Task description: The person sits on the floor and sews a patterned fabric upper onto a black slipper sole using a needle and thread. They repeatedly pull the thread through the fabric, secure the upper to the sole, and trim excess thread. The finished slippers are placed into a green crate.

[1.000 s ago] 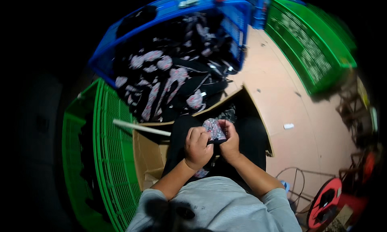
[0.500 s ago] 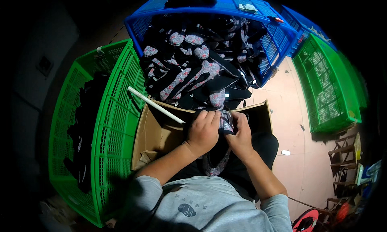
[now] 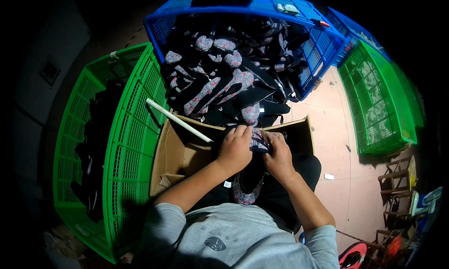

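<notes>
Between my two hands, in front of my lap, is a cloth shoe upper (image 3: 248,193) in grey and red floral fabric with black lining. Its rounded end hangs down toward my shirt. My left hand (image 3: 235,150) is closed over its upper part from the left, fingers bent over the far edge. From the right, my right hand (image 3: 279,156) pinches the same part with thumb and bent fingers. A strip of floral fabric with a black edge shows between the hands. The fingertips are partly hidden.
An open cardboard box (image 3: 161,161) stands beyond my lap, with a white tube (image 3: 177,120) slanting across its left side. Behind it, similar shoe uppers (image 3: 206,93) spill from a tipped blue crate (image 3: 234,12). Green crates stand left (image 3: 133,147) and right (image 3: 376,100).
My right fingers have curled in closer on the fabric, and both hands sit slightly further left. A small white label now shows beside the hanging end.
</notes>
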{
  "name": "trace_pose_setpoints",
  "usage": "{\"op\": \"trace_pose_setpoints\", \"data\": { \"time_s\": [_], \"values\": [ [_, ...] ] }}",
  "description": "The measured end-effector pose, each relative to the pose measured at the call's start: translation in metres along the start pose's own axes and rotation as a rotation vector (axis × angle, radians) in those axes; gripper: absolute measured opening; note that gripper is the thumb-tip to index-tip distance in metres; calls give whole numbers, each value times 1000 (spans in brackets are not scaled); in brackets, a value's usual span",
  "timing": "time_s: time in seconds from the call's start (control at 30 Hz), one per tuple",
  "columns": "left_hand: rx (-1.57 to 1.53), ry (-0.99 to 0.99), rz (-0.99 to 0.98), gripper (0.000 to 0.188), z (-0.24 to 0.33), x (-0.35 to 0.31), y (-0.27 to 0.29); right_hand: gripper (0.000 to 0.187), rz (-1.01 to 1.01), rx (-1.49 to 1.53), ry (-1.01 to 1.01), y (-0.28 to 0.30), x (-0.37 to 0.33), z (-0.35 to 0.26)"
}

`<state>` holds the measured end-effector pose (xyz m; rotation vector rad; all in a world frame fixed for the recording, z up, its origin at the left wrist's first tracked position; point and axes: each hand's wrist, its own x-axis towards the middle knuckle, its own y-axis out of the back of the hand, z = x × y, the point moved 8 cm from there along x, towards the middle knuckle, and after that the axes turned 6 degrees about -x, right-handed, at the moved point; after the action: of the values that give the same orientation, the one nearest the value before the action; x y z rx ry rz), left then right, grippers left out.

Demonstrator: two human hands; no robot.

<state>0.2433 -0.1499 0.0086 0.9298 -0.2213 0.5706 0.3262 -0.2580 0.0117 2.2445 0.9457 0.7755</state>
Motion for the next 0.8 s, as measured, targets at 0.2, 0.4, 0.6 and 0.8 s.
{"op": "trace_pose_setpoints", "data": {
  "time_s": [0.2, 0.4, 0.6, 0.8],
  "values": [
    [23, -68, -15, 45, 4, 5, -10, 48, 34, -80, -60, -6, 6, 16],
    [103, -216, -128, 39, 6, -5, -20, 37, 16, -110, -10, -11, 0, 24],
    [122, -487, -288, 20, 26, -14, -5, 35, -146, -20, 47, -5, -14, 12],
    [-105, -520, -443, 10, 42, -24, 14, 26, -434, 372, -46, -14, -34, 6]
  ]
}}
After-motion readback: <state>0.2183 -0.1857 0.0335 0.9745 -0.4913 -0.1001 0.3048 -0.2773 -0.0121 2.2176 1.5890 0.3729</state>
